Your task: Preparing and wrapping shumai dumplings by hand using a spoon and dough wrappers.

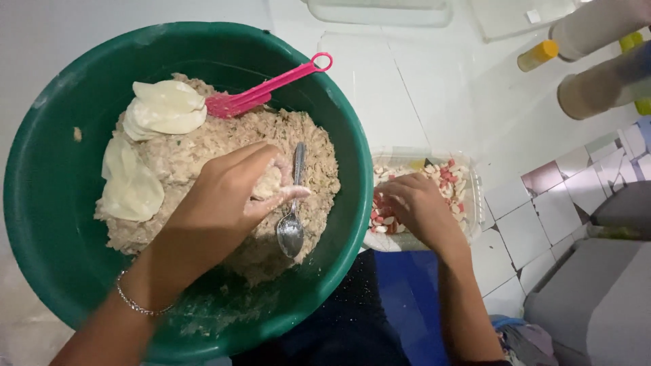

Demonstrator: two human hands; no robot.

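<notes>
A big green bowl [47,203] holds a mound of beige minced filling [203,156] with several pale round dough wrappers [166,108] lying on its left side. My left hand [227,196] is over the filling, fingers curled around a small folded piece of dough [270,183]. A metal spoon [291,227] lies on the filling just right of that hand. A pink spatula [264,91] rests against the bowl's far rim. My right hand [417,207] reaches into a clear plastic tray [475,203] of red and white chopped pieces [451,179], fingers bent down among them.
Two bottles, one with a yellow cap [539,54], lie at the top right on the white tiled floor [420,95]. A clear container [380,10] sits at the top edge. Grey fabric [597,298] lies at the right; blue cloth [407,298] covers my lap.
</notes>
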